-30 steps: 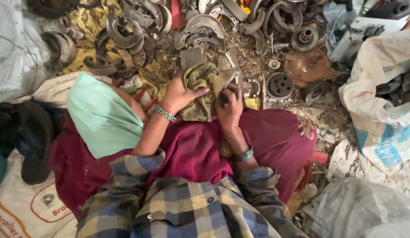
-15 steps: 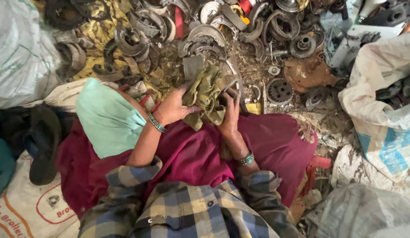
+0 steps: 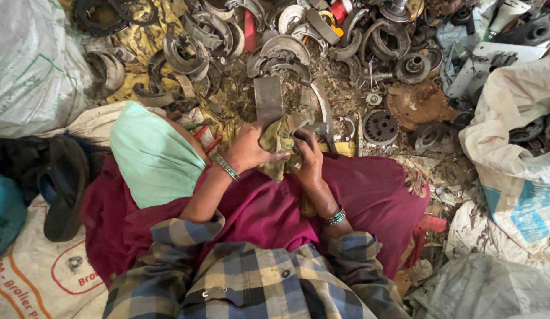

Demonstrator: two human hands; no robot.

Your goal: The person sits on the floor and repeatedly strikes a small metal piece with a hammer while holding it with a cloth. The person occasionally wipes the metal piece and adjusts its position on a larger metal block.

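Nearest, the left hand (image 3: 246,149) lies closed over an olive rag (image 3: 277,143) on the maroon lap (image 3: 369,195), while the right hand (image 3: 308,158) pinches the rag against a curved metal part (image 3: 322,112). A firm grip likely steadies the rubbing. Beyond, brake shoes (image 3: 192,50) and a toothed gear (image 3: 379,126) crowd the ground.

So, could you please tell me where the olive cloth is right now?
In the head view, the olive cloth sits centre frame, gripped between the left hand and right hand, just below a flat metal plate.
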